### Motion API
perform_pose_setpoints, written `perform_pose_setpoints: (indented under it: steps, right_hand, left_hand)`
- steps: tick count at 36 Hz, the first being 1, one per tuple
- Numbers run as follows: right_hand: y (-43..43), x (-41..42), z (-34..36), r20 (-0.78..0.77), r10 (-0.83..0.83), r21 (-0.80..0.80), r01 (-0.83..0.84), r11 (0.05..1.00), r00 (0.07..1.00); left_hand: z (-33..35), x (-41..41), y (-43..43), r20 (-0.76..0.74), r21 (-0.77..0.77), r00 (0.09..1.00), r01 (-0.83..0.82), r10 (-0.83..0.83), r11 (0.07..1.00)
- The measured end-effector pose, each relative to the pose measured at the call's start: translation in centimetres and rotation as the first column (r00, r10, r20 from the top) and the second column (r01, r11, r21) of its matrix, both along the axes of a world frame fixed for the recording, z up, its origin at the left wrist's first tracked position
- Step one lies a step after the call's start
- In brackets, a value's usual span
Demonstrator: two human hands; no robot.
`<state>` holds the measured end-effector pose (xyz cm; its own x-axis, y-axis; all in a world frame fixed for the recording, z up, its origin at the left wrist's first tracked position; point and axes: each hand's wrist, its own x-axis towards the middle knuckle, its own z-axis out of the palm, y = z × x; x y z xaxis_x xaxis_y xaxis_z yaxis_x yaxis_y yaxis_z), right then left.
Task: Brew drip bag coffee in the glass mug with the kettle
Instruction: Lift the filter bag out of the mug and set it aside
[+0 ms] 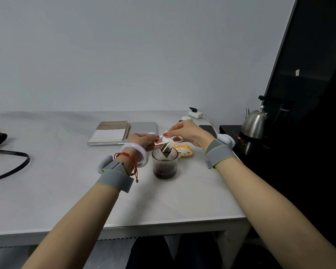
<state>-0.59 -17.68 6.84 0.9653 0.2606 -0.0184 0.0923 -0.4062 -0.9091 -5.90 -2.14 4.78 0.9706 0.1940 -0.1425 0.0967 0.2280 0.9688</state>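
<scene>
A glass mug point(164, 166) stands on the white table point(66, 191), its lower part filled with dark coffee. The drip bag point(166, 145) hangs over the mug's mouth, its tip pointing down inside the glass. My left hand point(143, 140) pinches the paper tab on the bag's left side. My right hand point(186, 133) pinches the tab on the right side from above. The steel kettle point(254, 123) sits on a black heating base point(241, 138) at the right, apart from both hands.
An orange cat-face item point(183, 150) lies just behind the mug. A stack of notebooks point(110, 133) lies on a laptop behind my left hand. A phone point(208, 130) and white charger point(196, 114) lie further back. A black strap point(12, 164) curls at the left.
</scene>
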Motion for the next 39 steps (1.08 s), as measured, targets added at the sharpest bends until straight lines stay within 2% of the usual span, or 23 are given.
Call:
perform_pose_setpoints:
  steps: [6, 17, 25, 29, 36, 39]
  right_hand:
    - [0.2, -0.3, 0.2, 0.054, -0.023, -0.099, 0.029, 0.995, 0.998]
    - [0.8, -0.5, 0.2, 0.097, -0.048, -0.17, 0.064, 0.983, 0.994]
    - [0.9, -0.6, 0.5, 0.113, -0.059, -0.197, 0.08, 0.977, 0.992]
    - [1.0, -0.7, 0.5, 0.113, -0.046, -0.2, 0.068, 0.977, 0.993]
    - [1.0, -1.1, 1.1, 0.102, 0.004, -0.216, 0.018, 0.976, 0.995]
    - [1.1, -1.0, 1.1, 0.094, 0.015, -0.227, 0.007, 0.974, 0.996]
  left_hand:
    - [-0.2, -0.2, -0.2, 0.004, -0.053, 1.0, 0.012, -0.011, 0.999]
    - [-0.3, -0.6, -0.6, 0.0, -0.112, 1.0, 0.017, -0.017, 0.994]
    - [-0.6, -0.7, -0.2, 0.024, -0.012, 0.998, 0.055, -0.054, 0.998]
    - [-0.9, -0.8, 0.3, 0.023, 0.099, 0.996, 0.084, -0.087, 0.991]
    - [-1.0, -0.4, 1.3, 0.032, 0.222, 0.998, 0.048, -0.056, 0.974]
    - [-1.1, -0.1, 2.1, 0.031, 0.192, 0.999, 0.034, -0.04, 0.981]
